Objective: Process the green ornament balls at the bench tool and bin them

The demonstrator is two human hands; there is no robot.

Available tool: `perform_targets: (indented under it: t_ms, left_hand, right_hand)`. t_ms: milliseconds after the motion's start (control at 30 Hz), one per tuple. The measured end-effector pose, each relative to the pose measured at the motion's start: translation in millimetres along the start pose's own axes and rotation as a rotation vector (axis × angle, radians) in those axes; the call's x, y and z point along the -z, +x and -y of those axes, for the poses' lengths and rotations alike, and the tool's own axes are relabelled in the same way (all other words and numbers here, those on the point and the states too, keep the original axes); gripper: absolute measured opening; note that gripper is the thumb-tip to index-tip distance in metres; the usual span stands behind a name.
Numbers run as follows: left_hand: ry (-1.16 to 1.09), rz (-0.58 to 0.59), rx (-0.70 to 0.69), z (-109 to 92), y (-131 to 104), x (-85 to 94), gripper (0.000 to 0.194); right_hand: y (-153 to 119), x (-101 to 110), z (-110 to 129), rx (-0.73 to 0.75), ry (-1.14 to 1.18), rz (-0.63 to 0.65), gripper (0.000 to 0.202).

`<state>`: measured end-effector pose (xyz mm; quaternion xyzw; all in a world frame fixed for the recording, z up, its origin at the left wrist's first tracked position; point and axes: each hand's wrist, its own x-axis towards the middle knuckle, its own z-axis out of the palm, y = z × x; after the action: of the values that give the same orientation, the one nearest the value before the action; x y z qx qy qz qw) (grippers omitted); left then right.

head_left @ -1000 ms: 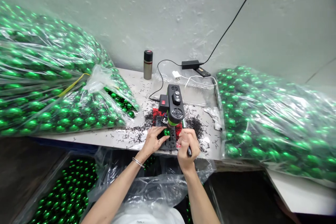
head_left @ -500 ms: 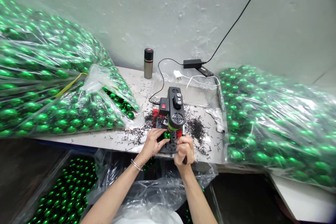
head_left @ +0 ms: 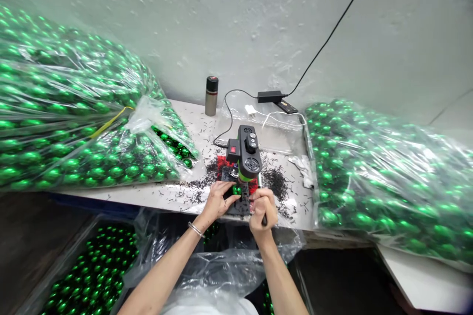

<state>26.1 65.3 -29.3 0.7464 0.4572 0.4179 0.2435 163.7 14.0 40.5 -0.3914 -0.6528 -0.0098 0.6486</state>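
Observation:
A small black tabletop machine with a red switch stands near the table's front edge. Under its head sits a shiny green ball, pinched between the thumb and fingers of my left hand. My right hand is wrapped round a black lever handle on the machine's right side. The ball's upper part is hidden by the machine's head. Beneath it lies a black base plate, with red patches beside it.
Large clear bags of green balls lie left and right. Small black pieces litter the table. Behind are a bottle, power adapter, white charger cable and white cloth. An open bag of balls sits below.
The view has shifted slightly, so the table appears a little lower. My right hand and the handle have moved slightly right. My left hand keeps its hold on the ball.

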Motion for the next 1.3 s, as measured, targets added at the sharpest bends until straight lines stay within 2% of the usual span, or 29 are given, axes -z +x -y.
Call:
perform_targets:
  t_ms: [167, 267, 333, 400, 433, 500, 533, 600, 700, 767, 833, 867, 967, 1033, 1133, 1300]
  left_hand:
    - [0.054, -0.001, -0.080, -6, -22, 6.8, 0.037]
    - [0.142, 0.022, -0.156, -10, -41, 22.0, 0.055]
    - [0.211, -0.021, -0.169, -9, -42, 37.3, 0.059]
    - [0.292, -0.131, -0.141, -3, -28, 56.6, 0.044]
    - [0.339, -0.191, -0.107, 2, -16, 67.2, 0.035]
    - [0.439, -0.257, 0.003, 15, 11, 88.3, 0.030]
    - [0.495, -0.241, 0.079, 23, 25, 97.5, 0.029]
    - [0.562, -0.107, 0.220, 38, 48, 111.0, 0.019]
    - [0.537, -0.007, 0.277, 53, 64, 118.5, 0.004]
    - [0.508, 0.001, 0.271, 56, 65, 120.0, 0.010]
    - [0.416, -0.003, 0.276, 51, 61, 122.9, 0.025]
    - [0.302, -0.009, 0.293, 46, 57, 125.1, 0.033]
    - [-0.191, -0.004, 0.373, 26, 42, 130.0, 0.054]
    - [-0.420, 0.014, 0.407, 12, 30, 127.2, 0.059]
    - [-0.611, 0.059, 0.462, -1, 12, 110.9, 0.059]
    - [-0.972, 0.128, 0.634, -8, -6, 72.4, 0.067]
  right_hand:
    - [36, 10, 27, -0.175, 0.029, 0.039, 0.032]
    - [34, 10, 28, -0.172, 0.021, 0.044, 0.033]
    - [24, 8, 24, -0.171, 0.019, 0.031, 0.033]
    - [15, 5, 19, -0.179, 0.026, 0.009, 0.033]
    - [11, 3, 17, -0.181, 0.033, -0.001, 0.033]
    - [7, 2, 15, -0.182, 0.042, -0.011, 0.033]
    - [7, 2, 14, -0.180, 0.043, -0.012, 0.032]
    - [7, 3, 14, -0.177, 0.040, -0.011, 0.032]
    - [8, 4, 15, -0.167, 0.027, 0.003, 0.032]
    - [8, 5, 16, -0.169, 0.013, 0.015, 0.032]
    - [8, 4, 17, -0.178, 0.007, 0.018, 0.032]
    - [8, 4, 16, -0.181, 0.007, 0.014, 0.032]
    - [6, 3, 15, -0.186, 0.015, -0.005, 0.031]
    - [4, 2, 13, -0.184, 0.018, -0.019, 0.031]
    - [4, 2, 13, -0.178, 0.016, -0.021, 0.031]
    - [6, 3, 15, -0.150, 0.002, 0.005, 0.031]
